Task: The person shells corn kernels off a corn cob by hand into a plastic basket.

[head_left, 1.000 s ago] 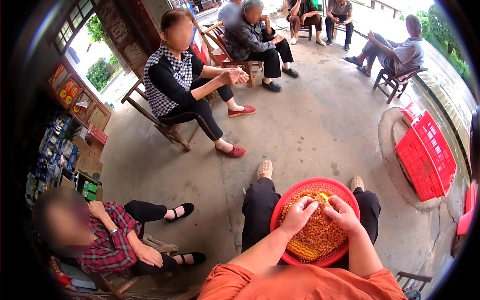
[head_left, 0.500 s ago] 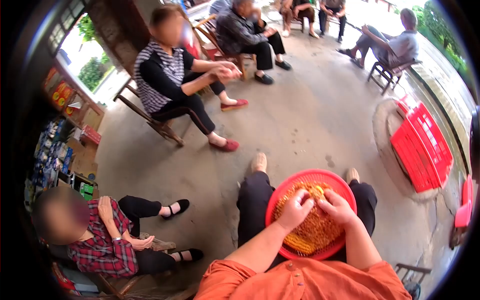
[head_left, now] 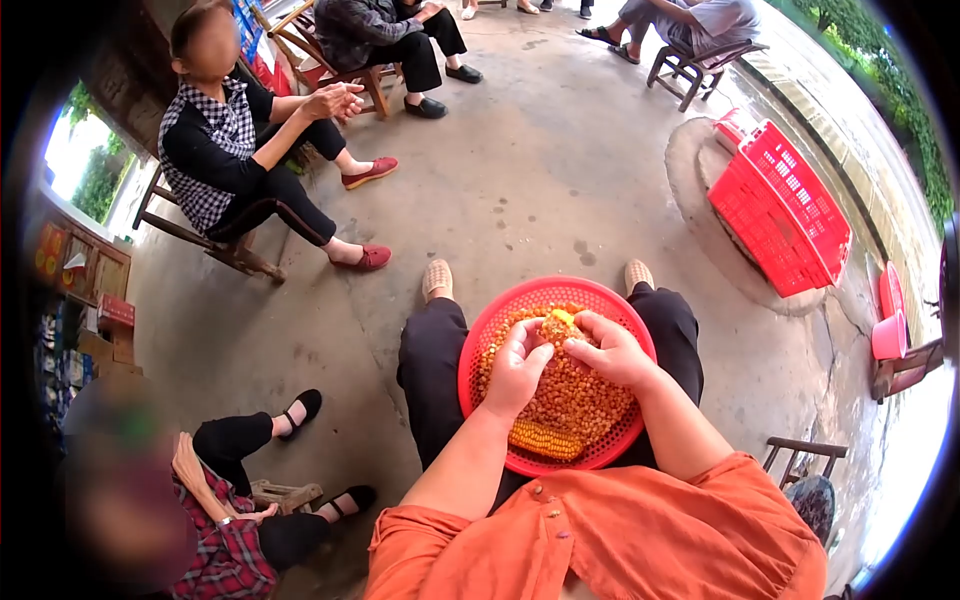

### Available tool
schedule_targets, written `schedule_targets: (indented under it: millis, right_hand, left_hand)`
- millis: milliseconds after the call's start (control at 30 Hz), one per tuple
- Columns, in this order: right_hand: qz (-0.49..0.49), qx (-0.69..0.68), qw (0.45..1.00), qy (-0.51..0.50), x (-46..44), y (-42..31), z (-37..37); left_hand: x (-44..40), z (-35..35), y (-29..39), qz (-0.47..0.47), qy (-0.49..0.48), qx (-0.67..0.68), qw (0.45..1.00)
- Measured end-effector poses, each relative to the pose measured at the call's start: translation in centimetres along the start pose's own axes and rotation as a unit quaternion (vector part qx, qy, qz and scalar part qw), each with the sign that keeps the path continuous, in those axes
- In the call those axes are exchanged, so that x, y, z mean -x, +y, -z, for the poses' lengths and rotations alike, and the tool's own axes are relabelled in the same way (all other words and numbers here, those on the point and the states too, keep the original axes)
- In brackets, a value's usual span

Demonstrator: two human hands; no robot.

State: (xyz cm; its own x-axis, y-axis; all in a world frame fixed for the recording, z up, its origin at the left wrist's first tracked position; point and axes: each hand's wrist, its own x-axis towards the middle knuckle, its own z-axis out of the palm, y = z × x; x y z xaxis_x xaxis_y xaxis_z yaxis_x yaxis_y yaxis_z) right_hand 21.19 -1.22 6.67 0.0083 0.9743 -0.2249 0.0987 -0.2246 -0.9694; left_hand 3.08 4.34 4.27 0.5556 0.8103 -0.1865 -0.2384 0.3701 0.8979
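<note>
A round red basket (head_left: 468,372) with a perforated rim rests on my lap between my knees. Loose corn kernels (head_left: 575,402) cover its inside. Near the basket's front edge lies an ear of corn (head_left: 545,440) with its kernels still on. Above the kernels, both hands grip a second, partly stripped corn cob (head_left: 557,324), its far end yellow. My left hand (head_left: 519,364) is closed on the cob's left side, thumb pointing inward. From the right, my right hand (head_left: 612,352) is closed round it too, fingers partly hiding the cob.
A person in a checked top (head_left: 213,140) sits at the upper left; another in a plaid shirt (head_left: 232,545) sits close by on my left. More seated people are farther back. Red plastic crates (head_left: 780,205) stand at the right, with a pink basin (head_left: 889,337) beyond.
The camera view has swung, so the people, crates and basket appear farther left and higher. Both hands remain on the cob over the basket.
</note>
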Motion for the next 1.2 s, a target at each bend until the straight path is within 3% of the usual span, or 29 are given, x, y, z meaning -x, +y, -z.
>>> schedule_targets:
  millis: [233, 533, 633, 800, 967, 1200]
  right_hand:
    - [0.088, 0.153, 0.984, 0.024, 0.5, -1.5, -0.5]
    - [0.063, 0.257, 0.963, 0.055, 0.9, -2.4, -1.0]
    - [0.098, 0.299, 0.947, 0.069, 0.9, -1.7, -1.1]
    - [0.085, 0.281, 0.954, 0.062, 1.0, -2.3, -1.3]
    - [0.026, 0.272, 0.961, 0.041, 1.0, -2.5, -1.3]
    - [0.050, 0.274, 0.960, 0.042, 0.9, -2.1, -1.4]
  left_hand:
    - [-0.1, -0.2, 0.4, 0.022, -0.016, 0.050, 0.998]
    - [0.0, -0.3, 0.2, 0.013, -0.021, 0.010, 1.000]
    - [0.0, -0.6, -0.3, -0.008, -0.024, 0.007, 1.000]
    - [-0.5, 0.2, -1.4, -0.033, -0.034, -0.032, 0.998]
    - [0.0, 0.1, -0.4, 0.034, -0.038, 0.009, 0.999]
    - [-0.1, 0.3, -0.4, 0.044, -0.038, 0.000, 0.998]
